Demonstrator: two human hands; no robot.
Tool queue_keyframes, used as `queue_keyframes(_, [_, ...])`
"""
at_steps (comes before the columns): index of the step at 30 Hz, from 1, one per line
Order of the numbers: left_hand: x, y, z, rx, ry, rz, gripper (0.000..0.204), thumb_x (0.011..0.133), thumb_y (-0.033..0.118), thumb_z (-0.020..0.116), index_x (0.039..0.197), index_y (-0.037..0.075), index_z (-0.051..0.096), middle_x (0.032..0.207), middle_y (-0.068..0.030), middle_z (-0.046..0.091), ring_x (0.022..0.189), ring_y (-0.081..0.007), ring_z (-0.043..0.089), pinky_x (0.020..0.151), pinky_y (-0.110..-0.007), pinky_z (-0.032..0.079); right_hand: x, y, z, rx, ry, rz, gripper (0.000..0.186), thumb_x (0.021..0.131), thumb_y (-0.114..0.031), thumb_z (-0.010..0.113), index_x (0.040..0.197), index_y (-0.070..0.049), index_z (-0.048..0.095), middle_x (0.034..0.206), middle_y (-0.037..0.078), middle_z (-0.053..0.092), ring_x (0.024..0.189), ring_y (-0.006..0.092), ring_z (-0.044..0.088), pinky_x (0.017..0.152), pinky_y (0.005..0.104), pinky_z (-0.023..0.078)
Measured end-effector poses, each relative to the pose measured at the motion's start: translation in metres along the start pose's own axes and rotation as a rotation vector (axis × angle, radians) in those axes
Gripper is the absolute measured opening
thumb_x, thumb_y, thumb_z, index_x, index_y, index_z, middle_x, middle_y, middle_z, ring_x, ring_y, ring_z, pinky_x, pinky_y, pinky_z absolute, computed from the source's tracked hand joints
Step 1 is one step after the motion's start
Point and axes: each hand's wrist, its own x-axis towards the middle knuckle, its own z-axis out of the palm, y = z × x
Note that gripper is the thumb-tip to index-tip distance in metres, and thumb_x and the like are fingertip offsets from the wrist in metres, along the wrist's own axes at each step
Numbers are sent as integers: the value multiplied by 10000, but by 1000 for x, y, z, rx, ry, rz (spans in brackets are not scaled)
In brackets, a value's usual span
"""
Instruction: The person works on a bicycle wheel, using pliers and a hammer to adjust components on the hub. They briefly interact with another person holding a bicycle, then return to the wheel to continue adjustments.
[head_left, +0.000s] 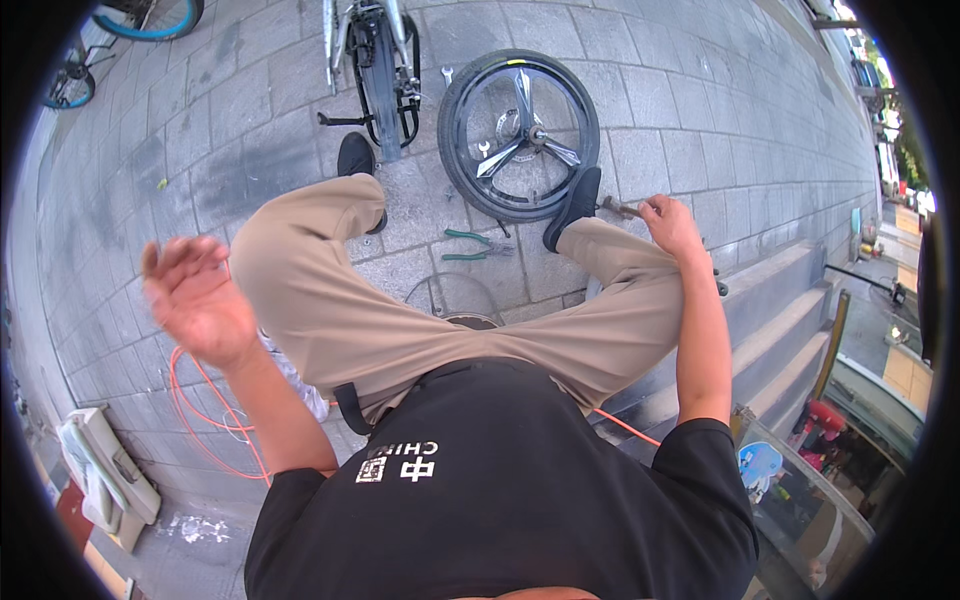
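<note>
My right hand (668,222) is closed around the handle of a hammer (622,209), low beside my right shoe, just right of a black bicycle wheel (518,132) lying flat on the paving. The wheel has three silver spokes and a hub axle. My left hand (195,295) is raised at my left side, blurred, fingers spread, holding nothing. I sit with both knees apart in tan trousers. Green-handled pliers (470,245) lie on the stones between my feet.
A bicycle frame (378,60) stands behind the wheel, with small wrenches (447,74) near it. An orange hose (205,420) loops on the ground at my left. Stone steps (780,300) run along my right. A blue-tyred wheel (150,20) is far left.
</note>
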Motion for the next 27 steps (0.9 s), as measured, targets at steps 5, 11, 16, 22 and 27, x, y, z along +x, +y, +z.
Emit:
queue_keyframes(5, [-9, -157, 109, -428, 138, -1019, 550, 1103, 414, 600, 1490, 25, 563, 1335, -152, 692, 1225, -361, 665, 1031, -505, 544, -5, 22, -7, 17, -26, 55, 394, 1028, -371, 630, 1140, -21, 772, 1029, 283, 760, 1042, 486, 716, 927, 531, 561])
queue_keyframes(11, [-64, -378, 96, 253, 305, -1326, 828, 1007, 521, 748, 1599, 38, 428, 1646, -172, 423, 1438, -358, 488, 1125, -513, 467, -17, -5, -35, 57, -46, 66, 356, 1038, -346, 630, 1110, -19, 748, 997, 260, 758, 985, 481, 715, 876, 536, 556])
queue_keyframes(16, [-93, -456, 62, 705, 280, -1355, 966, 890, 636, 837, 1605, 114, 448, 1655, -128, 457, 1472, -349, 468, 1169, -573, 408, -33, -4, -31, 159, -35, 37, 296, 1041, -297, 630, 1084, -22, 733, 969, 237, 745, 926, 460, 712, 838, 524, 550])
queue_keyframes(22, [-86, -484, 68, 358, 163, -1255, 893, 812, 444, 974, 1488, 76, 521, 1444, -87, 646, 1298, -257, 622, 1118, -504, 485, -44, 9, -19, 177, -84, 142, 230, 1023, -230, 656, 1048, -14, 730, 960, 208, 744, 903, 426, 720, 816, 496, 551])
queue_keyframes(27, [-70, -503, 89, 332, 275, -1140, 861, 853, 277, 963, 1533, 54, 484, 1471, -129, 618, 1335, -324, 614, 1104, -578, 519, -35, 12, -24, 218, -78, 168, 212, 1021, -210, 663, 1032, -11, 733, 956, 210, 742, 899, 420, 723, 820, 490, 551])
